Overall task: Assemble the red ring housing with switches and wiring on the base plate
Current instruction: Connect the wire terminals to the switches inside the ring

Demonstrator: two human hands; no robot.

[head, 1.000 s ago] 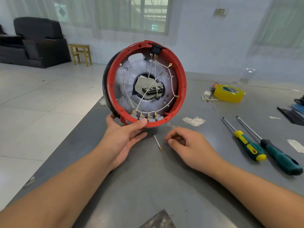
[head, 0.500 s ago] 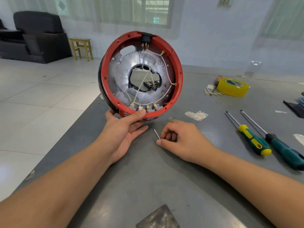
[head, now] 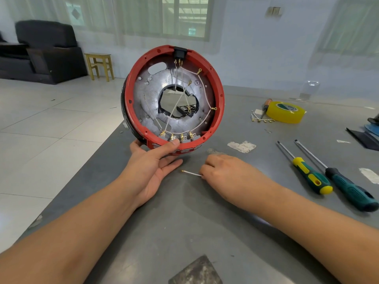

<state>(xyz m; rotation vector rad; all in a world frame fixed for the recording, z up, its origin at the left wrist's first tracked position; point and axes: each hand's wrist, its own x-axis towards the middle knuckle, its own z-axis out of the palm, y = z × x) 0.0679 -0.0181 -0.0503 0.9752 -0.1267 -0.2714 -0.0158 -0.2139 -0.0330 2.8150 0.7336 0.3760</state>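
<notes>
The red ring housing (head: pixel 217 87) stands on edge on the grey table, its open side facing me. Inside it sits the silver base plate (head: pixel 147 99) with a central hole, white wires crossing it, a black switch (head: pixel 180 52) at the top and several small switches (head: pixel 180 138) along the bottom. My left hand (head: pixel 151 167) grips the housing's lower rim, thumb over the front. My right hand (head: pixel 223 171) rests on the table and pinches one end of a short white wire (head: pixel 191 173) with a gold terminal.
Two screwdrivers (head: pixel 307 173) lie to the right, handles toward me. A yellow tape roll (head: pixel 285 111), loose terminal wires (head: pixel 261 119) and an orange-handled tool (head: pixel 265 106) lie farther back. The table's left edge runs diagonally beside my left arm. A dark patch (head: pixel 196 271) marks the near table.
My right hand closed its fingers on the loose short wire and turned it, so its gold tip now points left. The housing stays held upright by my left hand.
</notes>
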